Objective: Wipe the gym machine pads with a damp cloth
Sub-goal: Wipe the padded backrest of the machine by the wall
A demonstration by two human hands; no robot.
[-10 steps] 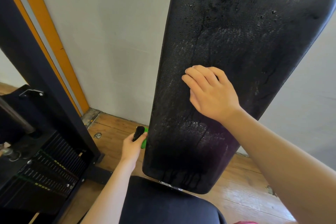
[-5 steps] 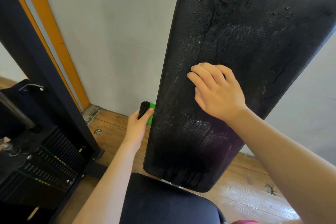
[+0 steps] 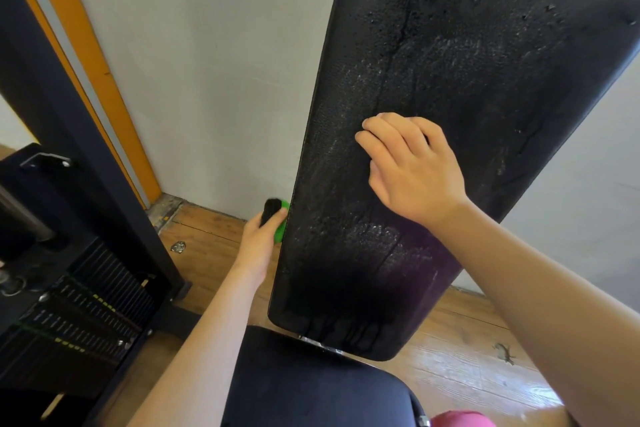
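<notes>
The right hand (image 3: 415, 173) lies on the front of the back pad (image 3: 467, 45), near its left half and about the middle of its height. Its fingers are curled, with the knuckles toward me and the fingertips against the black surface. If a cloth is folded under the palm I cannot tell; the hand covers that place.

The left hand (image 3: 258, 243) is lower, just beside the left edge of the same pad. It grips a small object (image 3: 275, 215), black at the top and bright green below, with the thumb across it. What the object is I cannot say.

The back pad stands steeply and leans a little away. Its skin shines wet, with fine drops in the middle and dark streaks that run down to the lower edge. Directly under this edge is the seat pad (image 3: 304, 381), also black.

Behind the pad is a pale wall (image 3: 225, 62) and a wooden floor (image 3: 214, 253). To the left stands a dark frame post (image 3: 69, 135) with an orange strip (image 3: 90, 55) behind it, and below it a weight stack (image 3: 79, 315).
</notes>
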